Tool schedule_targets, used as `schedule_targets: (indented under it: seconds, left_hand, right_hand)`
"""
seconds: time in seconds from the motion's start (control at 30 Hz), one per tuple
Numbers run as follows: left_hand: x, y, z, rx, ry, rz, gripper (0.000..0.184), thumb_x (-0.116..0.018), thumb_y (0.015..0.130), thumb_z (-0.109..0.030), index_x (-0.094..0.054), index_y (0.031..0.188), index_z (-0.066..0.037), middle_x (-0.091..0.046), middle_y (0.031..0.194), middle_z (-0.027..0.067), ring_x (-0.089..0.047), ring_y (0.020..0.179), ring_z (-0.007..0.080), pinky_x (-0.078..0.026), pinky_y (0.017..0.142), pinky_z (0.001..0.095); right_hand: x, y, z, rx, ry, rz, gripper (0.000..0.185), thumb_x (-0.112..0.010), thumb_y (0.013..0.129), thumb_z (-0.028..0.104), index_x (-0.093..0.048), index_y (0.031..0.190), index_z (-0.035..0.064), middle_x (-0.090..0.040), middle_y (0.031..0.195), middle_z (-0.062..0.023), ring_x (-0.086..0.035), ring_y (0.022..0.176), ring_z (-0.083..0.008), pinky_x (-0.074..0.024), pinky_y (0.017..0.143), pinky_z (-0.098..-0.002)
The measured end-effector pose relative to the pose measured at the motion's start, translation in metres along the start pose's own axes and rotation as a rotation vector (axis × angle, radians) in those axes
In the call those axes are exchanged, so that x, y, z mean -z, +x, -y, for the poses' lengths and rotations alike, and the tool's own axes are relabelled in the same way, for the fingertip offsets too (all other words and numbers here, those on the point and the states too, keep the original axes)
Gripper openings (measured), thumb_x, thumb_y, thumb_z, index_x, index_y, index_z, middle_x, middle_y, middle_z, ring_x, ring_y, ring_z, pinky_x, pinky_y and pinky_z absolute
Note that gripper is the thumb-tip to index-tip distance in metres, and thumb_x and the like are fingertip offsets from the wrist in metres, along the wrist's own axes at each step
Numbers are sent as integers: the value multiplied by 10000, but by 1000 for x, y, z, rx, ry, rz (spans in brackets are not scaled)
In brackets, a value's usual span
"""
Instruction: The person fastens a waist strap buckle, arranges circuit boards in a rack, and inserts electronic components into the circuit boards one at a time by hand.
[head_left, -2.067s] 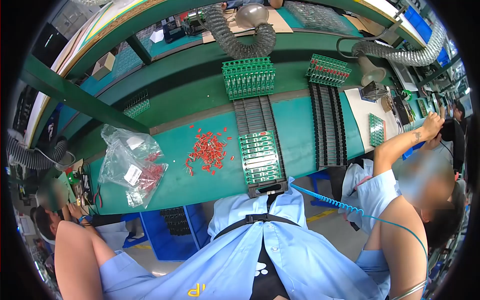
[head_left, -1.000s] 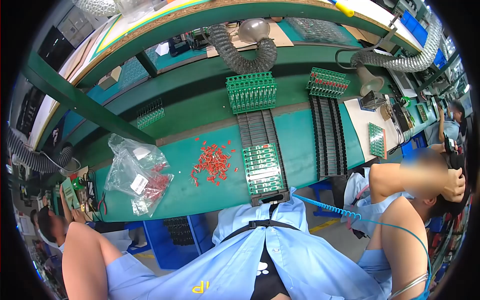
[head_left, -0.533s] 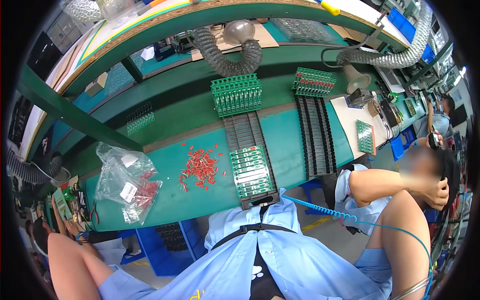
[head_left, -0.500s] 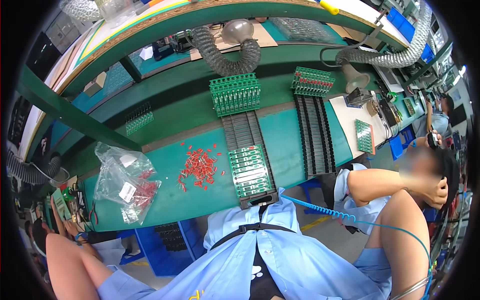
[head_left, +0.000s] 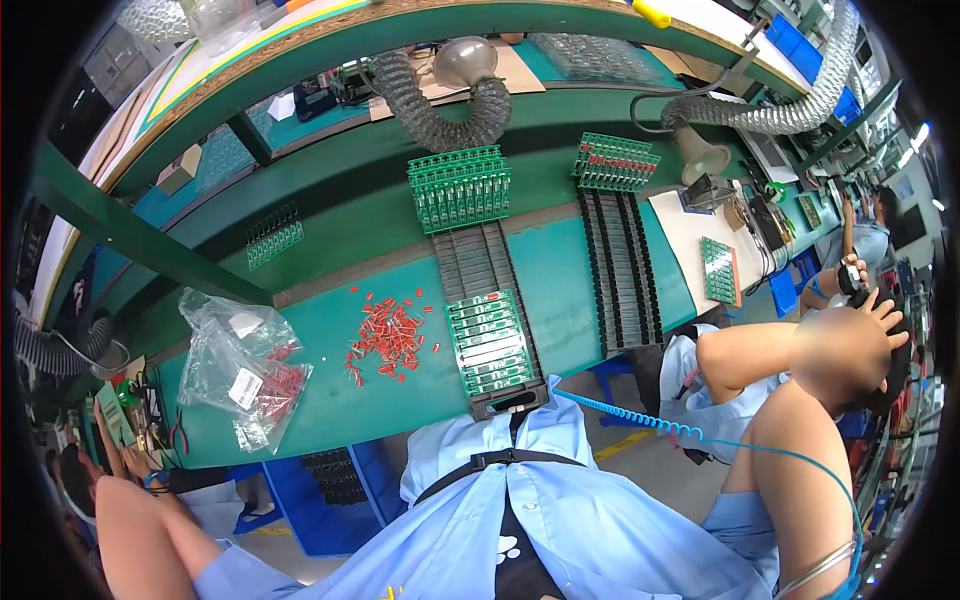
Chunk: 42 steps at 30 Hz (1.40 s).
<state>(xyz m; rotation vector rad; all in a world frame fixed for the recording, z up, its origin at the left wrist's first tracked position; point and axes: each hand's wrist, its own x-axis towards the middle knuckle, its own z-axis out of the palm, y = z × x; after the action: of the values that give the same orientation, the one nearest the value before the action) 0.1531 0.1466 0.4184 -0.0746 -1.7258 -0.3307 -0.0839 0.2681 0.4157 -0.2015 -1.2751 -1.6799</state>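
Observation:
Neither of my hands is in view; both forearms bend back past the lower frame edges. A blue coiled cord [head_left: 640, 418] runs to a band by my right wrist at the lower right. In front of my body a green circuit board panel [head_left: 492, 345] lies on a black rack [head_left: 480, 262], with one red part near its top edge. Left of it is a loose pile of red two-legged components [head_left: 388, 338]. A clear plastic bag [head_left: 230, 350] holding more red parts lies further left.
Upright stacks of green boards [head_left: 460, 190] and boards with red parts [head_left: 615, 162] stand behind. A second black rack [head_left: 622, 270] lies right. Fume hoses [head_left: 440, 115] hang above. A co-worker [head_left: 740, 355] sits close on the right. Blue bins [head_left: 325, 500] stand below the table.
The view has shifted slightly, so the table things sit a little further left. The co-worker's raised hand at the right has gone from curled to spread fingers. The table items look unchanged.

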Motion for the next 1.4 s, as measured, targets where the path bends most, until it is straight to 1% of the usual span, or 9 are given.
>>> schedule_targets:
  seconds: [0.1,0.4,0.53,0.7,0.8,0.9,1.2,1.4]
  left_hand:
    - [2,8,-7,1,6,24,368,-540,856,-368,-566,1146,-142,-418,1334,146,-393,1203,292,-389,948,407]
    - [2,1,-5,-5,-51,-2,361,-548,852,-364,-574,1135,-141,-422,1331,146,-392,1204,294,-388,949,407]
    - [-2,-4,0,-27,-80,-16,358,-552,851,-362,-578,1131,-141,-423,1330,145,-391,1205,295,-388,949,406]
    - [-1,-2,-2,-6,-117,-4,354,-557,848,-359,-583,1125,-141,-426,1328,145,-390,1205,296,-388,949,406]
    - [2,1,-5,46,-140,7,351,-559,847,-357,-586,1122,-141,-427,1327,145,-390,1205,296,-388,950,406]
    - [2,4,-3,82,-203,16,349,-562,846,-356,-589,1118,-140,-428,1326,145,-389,1206,297,-388,950,405]
    - [-17,-8,12,3,-352,-31,342,-571,842,-351,-597,1108,-140,-432,1323,144,-387,1207,299,-387,951,404]
    - [-27,4,35,47,-583,29,337,-576,839,-348,-603,1101,-139,-435,1321,144,-386,1207,300,-387,951,404]
  right_hand:
    - [16,17,5,30,-87,76,217,-466,909,173,-592,945,0,-606,774,-118,-578,653,-234,-481,600,-352]
    - [-6,13,35,78,-451,326,257,-456,918,218,-595,967,8,-616,781,-105,-577,688,-213,-474,649,-358]
    - [-5,21,55,97,-605,461,275,-451,922,238,-597,976,12,-620,785,-100,-577,703,-205,-471,671,-361]
    - [6,34,70,165,-802,589,297,-445,927,263,-598,988,16,-625,789,-93,-576,723,-193,-468,698,-365]
    - [4,34,78,215,-937,627,310,-442,930,278,-599,996,19,-629,791,-89,-576,735,-187,-465,714,-367]
    - [-4,32,86,270,-1102,694,324,-438,933,293,-600,1003,22,-632,793,-85,-576,746,-180,-463,730,-369]
    - [-22,50,115,359,-1491,1078,364,-428,943,338,-603,1025,30,-641,801,-72,-575,781,-160,-457,779,-375]
    - [-42,26,128,546,-1903,1256,391,-421,949,368,-605,1039,35,-648,806,-64,-574,805,-146,-452,812,-379]
